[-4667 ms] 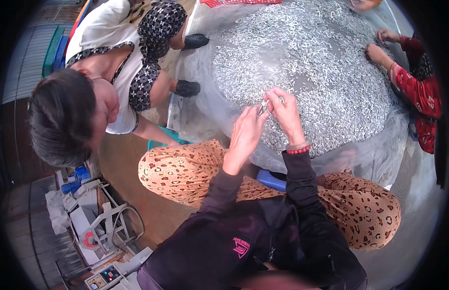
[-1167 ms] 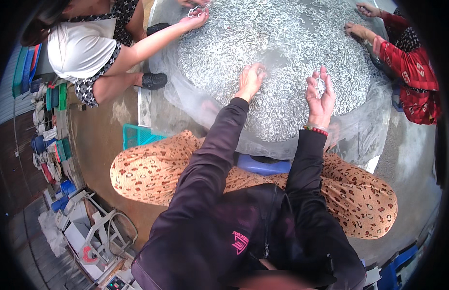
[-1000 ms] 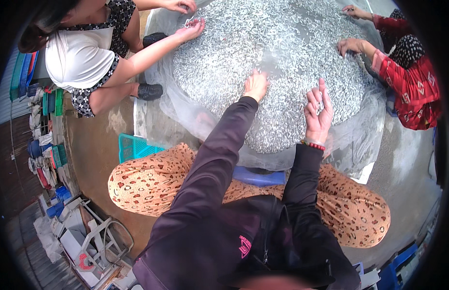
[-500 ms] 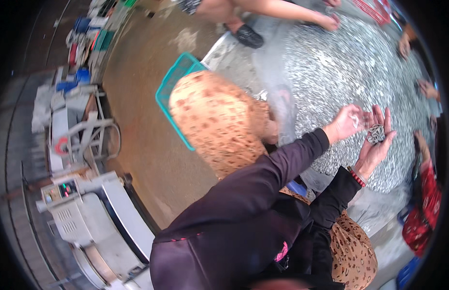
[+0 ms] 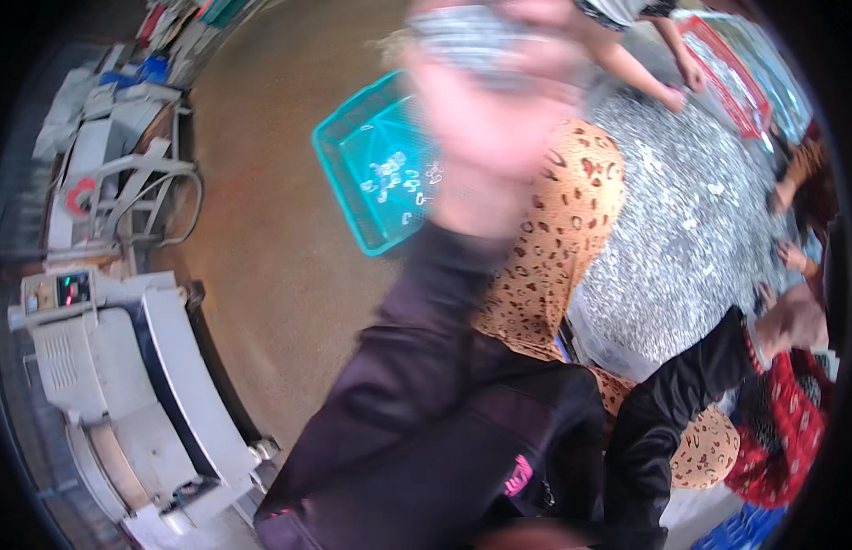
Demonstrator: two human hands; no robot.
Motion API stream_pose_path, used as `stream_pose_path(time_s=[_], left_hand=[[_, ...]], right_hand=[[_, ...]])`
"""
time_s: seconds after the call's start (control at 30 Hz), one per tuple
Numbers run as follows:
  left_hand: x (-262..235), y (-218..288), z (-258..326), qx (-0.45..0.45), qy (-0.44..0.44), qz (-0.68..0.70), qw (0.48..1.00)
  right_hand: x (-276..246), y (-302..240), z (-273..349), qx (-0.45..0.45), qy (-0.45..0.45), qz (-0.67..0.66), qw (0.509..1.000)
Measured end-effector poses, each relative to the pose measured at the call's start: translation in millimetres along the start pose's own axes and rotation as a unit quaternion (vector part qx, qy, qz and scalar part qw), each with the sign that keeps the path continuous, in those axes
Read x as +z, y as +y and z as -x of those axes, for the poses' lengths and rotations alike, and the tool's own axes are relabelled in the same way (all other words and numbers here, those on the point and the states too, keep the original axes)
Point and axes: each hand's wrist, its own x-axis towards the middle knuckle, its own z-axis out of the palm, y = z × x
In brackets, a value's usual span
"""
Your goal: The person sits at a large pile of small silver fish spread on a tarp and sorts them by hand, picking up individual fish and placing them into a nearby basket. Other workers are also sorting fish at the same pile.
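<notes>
My left hand (image 5: 486, 119) is raised close in front of me, badly blurred. A smeared silvery-grey handful of pieces (image 5: 467, 41) is in its fingers; their exact kind cannot be made out. Behind the wrist, a turquoise plastic basket (image 5: 339, 165) stands on the floor, partly hidden, with several small pale ring-like pieces (image 5: 385, 174) inside. Far to the right, my right hand (image 5: 795, 323) reaches to the rim of the view, beyond the edge of a big heap of small silvery pieces (image 5: 692, 229). Blur hides its fingers.
Other people's hands (image 5: 669, 96) rest around the heap. At its far side is a red basket (image 5: 729, 73). A grey-white machine (image 5: 105, 367) stands on the left beside the brown floor (image 5: 261, 275). Someone in red patterned clothing (image 5: 784, 431) sits close on my right.
My hands have parted: the left swung up and leftward near the turquoise basket, the right moved out to the right, away from the heap. More of the basket's inside shows.
</notes>
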Motion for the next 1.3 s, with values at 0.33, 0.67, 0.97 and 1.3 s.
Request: stream_pose_path(time_s=[0.33,0.67,0.97,1.3], left_hand=[[-138.3,260.7,79.7,0.151,0.471,-0.499,0.712],[-294.9,9.8,-53.2,-0.224,-0.023,-0.867,0.445],[-512.7,-171.0,-124.3,-0.485,-0.134,-0.863,0.046],[-548.0,-196.2,-86.6,-0.474,-0.156,-0.833,0.237]], right_hand=[[-58.2,85.7,0.5,0.135,0.026,0.166,0.976],[-161.9,264.7,105.0,0.361,-0.163,0.396,0.829],[-153.3,397.9,212.5,0.585,-0.124,0.572,0.561],[-54.0,359.7,249.7,0.451,-0.16,0.576,0.662]])
